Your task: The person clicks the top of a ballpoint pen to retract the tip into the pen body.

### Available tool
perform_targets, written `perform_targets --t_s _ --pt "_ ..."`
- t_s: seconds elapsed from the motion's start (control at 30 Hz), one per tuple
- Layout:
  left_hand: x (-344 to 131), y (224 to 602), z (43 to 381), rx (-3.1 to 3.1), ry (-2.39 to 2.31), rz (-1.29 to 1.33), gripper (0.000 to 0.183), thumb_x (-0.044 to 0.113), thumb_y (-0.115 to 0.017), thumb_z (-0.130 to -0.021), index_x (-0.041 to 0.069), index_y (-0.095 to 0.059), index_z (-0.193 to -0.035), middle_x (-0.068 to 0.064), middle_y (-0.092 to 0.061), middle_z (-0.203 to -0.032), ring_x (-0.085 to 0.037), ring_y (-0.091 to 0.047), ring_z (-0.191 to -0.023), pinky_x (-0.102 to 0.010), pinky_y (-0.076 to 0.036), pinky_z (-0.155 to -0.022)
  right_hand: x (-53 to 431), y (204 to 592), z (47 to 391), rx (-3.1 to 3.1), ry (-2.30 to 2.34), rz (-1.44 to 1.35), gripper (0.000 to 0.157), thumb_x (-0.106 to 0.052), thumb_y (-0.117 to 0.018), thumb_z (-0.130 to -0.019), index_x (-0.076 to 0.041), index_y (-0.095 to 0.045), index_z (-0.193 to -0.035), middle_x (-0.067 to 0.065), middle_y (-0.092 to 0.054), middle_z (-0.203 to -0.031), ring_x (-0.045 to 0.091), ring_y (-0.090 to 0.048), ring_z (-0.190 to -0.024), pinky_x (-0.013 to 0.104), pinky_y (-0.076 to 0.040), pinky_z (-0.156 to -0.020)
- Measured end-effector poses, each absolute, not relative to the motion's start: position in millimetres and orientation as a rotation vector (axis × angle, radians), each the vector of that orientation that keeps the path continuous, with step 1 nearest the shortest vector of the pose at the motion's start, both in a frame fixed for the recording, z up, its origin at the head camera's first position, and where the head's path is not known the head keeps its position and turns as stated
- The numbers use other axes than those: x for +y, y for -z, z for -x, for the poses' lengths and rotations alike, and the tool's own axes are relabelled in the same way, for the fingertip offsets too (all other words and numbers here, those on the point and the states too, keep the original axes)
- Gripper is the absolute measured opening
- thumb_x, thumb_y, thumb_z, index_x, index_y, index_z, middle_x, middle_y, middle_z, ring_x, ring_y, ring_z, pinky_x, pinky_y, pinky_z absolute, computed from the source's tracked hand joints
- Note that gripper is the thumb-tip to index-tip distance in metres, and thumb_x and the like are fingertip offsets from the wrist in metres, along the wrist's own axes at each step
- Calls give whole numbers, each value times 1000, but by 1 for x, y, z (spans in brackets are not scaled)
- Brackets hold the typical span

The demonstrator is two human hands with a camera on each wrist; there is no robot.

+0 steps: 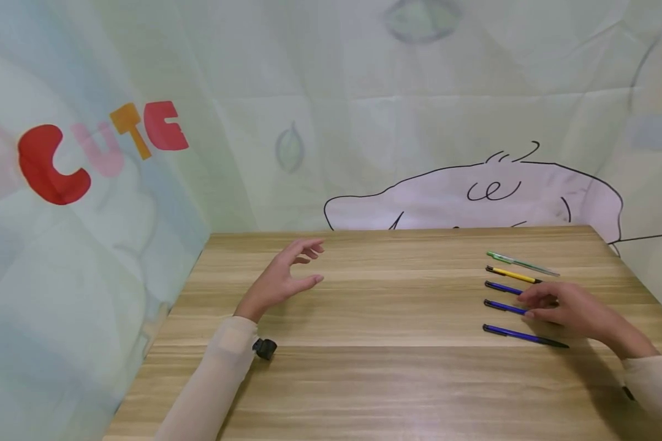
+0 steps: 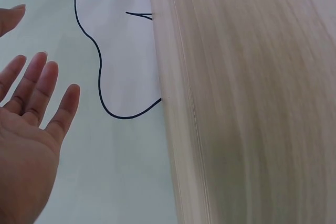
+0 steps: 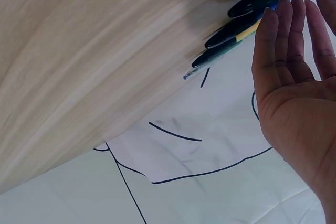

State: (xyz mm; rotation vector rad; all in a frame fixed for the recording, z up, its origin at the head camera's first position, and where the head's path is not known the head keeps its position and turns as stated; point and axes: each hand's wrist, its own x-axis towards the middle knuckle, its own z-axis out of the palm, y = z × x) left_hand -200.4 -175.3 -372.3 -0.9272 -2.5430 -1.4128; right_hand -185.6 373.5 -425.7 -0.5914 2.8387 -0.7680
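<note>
In the head view, five-pen talk aside, several pens lie in a near-parallel column on the right of the wooden table. My right hand (image 1: 576, 312) hovers over the black-tipped ends of two blue pens, the upper one (image 1: 503, 287) and the middle one (image 1: 504, 307), its fingertips right at the middle one. The right wrist view shows that hand (image 3: 296, 72) with its fingers extended and the thumb apart. Closer to me lies another blue pen (image 1: 524, 335). Beyond are a yellow pen (image 1: 513, 274) and a clear green pen (image 1: 521, 263). My left hand (image 1: 281, 275) holds nothing above the table's left side, fingers loosely bent.
The wooden table (image 1: 364, 380) ends at a back edge against a printed cloth backdrop (image 1: 254, 153). On the cloth are coloured letters (image 1: 55, 165) and a line-drawn animal. A small black camera (image 1: 265, 348) sits at my left wrist.
</note>
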Motion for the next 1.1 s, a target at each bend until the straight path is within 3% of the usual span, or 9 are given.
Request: perform_targets --t_s 0.23,0.5,0.93,1.1 --pt "-173 374 204 -2555 1403 921 64 0 -76 -88 4 -48 -146 -18 -56 -131 -42 -53 -120 -61 -46 -105 370 421 180 2777 826 581 26 -19 -80 -88 -9 -74 -112 -2 -71 -99 -2 -60 -86 21 -55 -73" --pt "-173 377 207 -2578 1395 911 65 3 -76 -89 5 -47 -147 -21 -55 -134 -38 -53 -122 -58 -45 -107 370 427 169 2774 923 742 26 -13 -81 -86 -11 -73 -111 -10 -70 -94 -2 -61 -84 20 -55 -70" --pt "-178 395 220 -2569 1390 924 67 1 -77 -87 5 -47 -147 -16 -56 -131 -40 -53 -120 -60 -46 -105 367 441 160 2650 1053 830 30 -14 -83 -84 -6 -72 -110 0 -74 -100 0 -64 -86 18 -55 -69" --pt "-180 403 225 -2558 1393 932 70 6 -79 -87 11 -47 -149 -13 -56 -133 -36 -54 -121 -57 -47 -106 365 445 159 2612 1088 880 25 -9 -82 -84 -6 -72 -106 -2 -73 -95 0 -64 -85 19 -55 -68"
